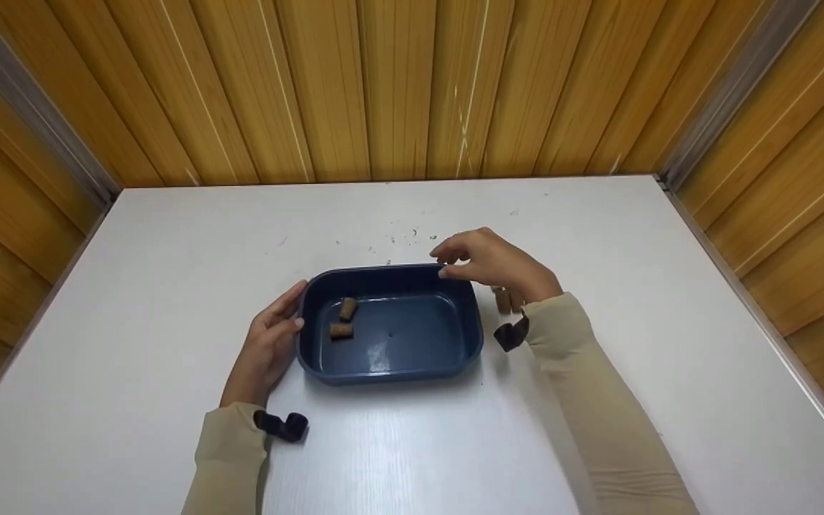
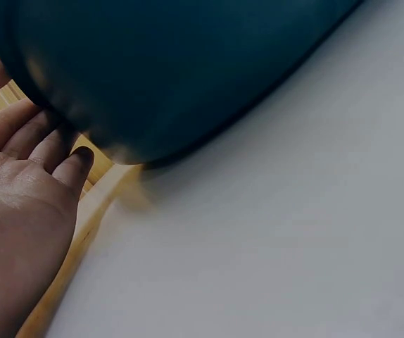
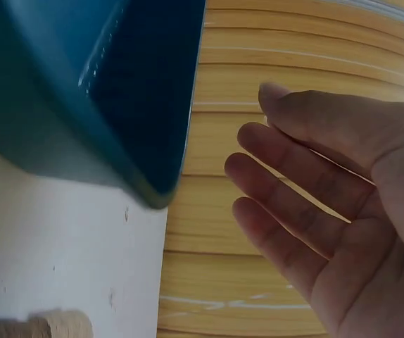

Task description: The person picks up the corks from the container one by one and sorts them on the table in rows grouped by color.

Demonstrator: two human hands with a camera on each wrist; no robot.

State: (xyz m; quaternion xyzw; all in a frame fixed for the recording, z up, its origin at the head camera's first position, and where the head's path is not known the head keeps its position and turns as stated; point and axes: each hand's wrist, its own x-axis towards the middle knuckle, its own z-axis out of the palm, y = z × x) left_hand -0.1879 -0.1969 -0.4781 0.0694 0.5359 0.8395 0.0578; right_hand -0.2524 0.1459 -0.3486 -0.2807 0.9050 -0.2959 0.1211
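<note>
A dark blue plastic basin [image 1: 390, 375] stands on the white table. Two brown corks [image 1: 341, 330] lie inside it, near its left end. My left hand [image 1: 267, 343] touches the basin's left end, fingers extended along the outer wall and thumb by the rim; in the left wrist view, the palm [image 2: 19, 204] shows with nothing in it. Above the back right corner of the basin is my right hand [image 1: 491, 261], its fingers loosely bent and apart. The right wrist view shows nothing between its thumb and fingers [image 3: 286, 186].
More corks [image 1: 503, 300] lie on the table right of the basin, partly hidden by my right hand and wrist. Small dark specks [image 1: 414, 233] dot the table [image 1: 133, 307] behind the basin. Wood-patterned panels [image 1: 398, 86] wall in the back and both sides.
</note>
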